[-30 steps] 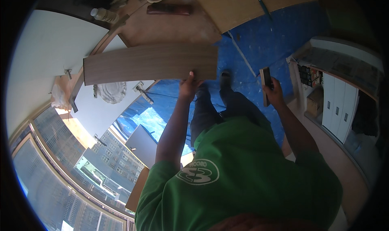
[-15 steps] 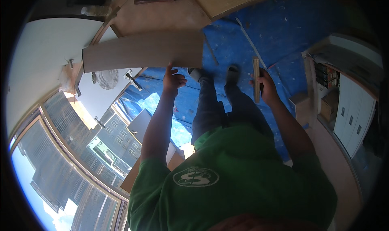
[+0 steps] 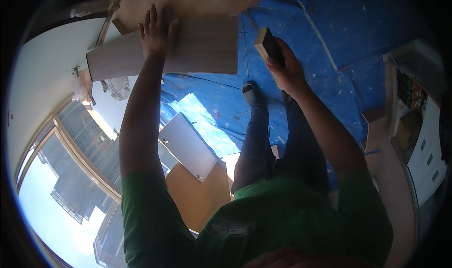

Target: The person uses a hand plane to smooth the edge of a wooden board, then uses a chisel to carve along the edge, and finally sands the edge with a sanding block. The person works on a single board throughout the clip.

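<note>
Pale wooden rectangular board (image 3: 188, 44) lies under the left hand (image 3: 157, 30), fingers spread flat on it; the right hand (image 3: 287, 70) grips a small wooden block (image 3: 267, 44).

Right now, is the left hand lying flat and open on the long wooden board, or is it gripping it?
Flat and open: the left hand rests with fingers spread on the face of the wooden board, not curled around any edge.

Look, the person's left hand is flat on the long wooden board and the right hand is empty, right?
Not quite. In the head view the left hand does lie flat on the long wooden board, but the right hand is not empty: its fingers grip a small wooden block held above the blue floor covering.
</note>
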`<action>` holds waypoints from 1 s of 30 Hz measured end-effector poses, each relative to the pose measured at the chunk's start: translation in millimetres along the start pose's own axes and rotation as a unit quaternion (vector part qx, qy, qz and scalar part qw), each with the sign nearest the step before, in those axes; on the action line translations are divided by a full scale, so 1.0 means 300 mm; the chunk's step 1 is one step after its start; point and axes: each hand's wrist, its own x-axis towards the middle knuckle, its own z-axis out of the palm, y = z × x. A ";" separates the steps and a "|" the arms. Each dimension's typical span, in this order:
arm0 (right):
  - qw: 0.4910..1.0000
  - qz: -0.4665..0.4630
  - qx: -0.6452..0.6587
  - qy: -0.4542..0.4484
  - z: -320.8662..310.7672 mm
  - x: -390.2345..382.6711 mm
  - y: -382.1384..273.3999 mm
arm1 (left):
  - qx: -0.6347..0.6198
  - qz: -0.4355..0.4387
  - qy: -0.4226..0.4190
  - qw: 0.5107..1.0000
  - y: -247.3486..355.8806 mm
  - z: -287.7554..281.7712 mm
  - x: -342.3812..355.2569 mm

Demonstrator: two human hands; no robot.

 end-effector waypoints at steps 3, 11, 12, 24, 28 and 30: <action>0.993 -0.078 -0.087 0.035 0.041 0.049 0.117 | -0.012 0.018 0.008 1.000 0.002 0.031 0.009; 0.996 -0.039 -0.035 0.072 0.175 -0.049 0.229 | -0.002 0.063 0.030 0.998 -0.086 0.047 0.016; 0.996 -0.046 -0.044 0.070 0.189 -0.059 0.230 | -0.002 0.063 0.032 0.997 -0.089 0.055 0.015; 0.984 -0.136 -0.058 0.097 0.204 0.151 0.214 | -0.008 0.029 -0.016 0.999 0.017 -0.037 0.010; 0.991 -0.107 -0.036 0.074 0.248 -0.048 0.299 | -0.038 0.024 -0.012 0.999 0.007 -0.029 0.010; 0.989 -0.115 -0.027 0.090 0.271 -0.073 0.316 | -0.027 0.020 -0.010 0.999 0.008 -0.027 0.006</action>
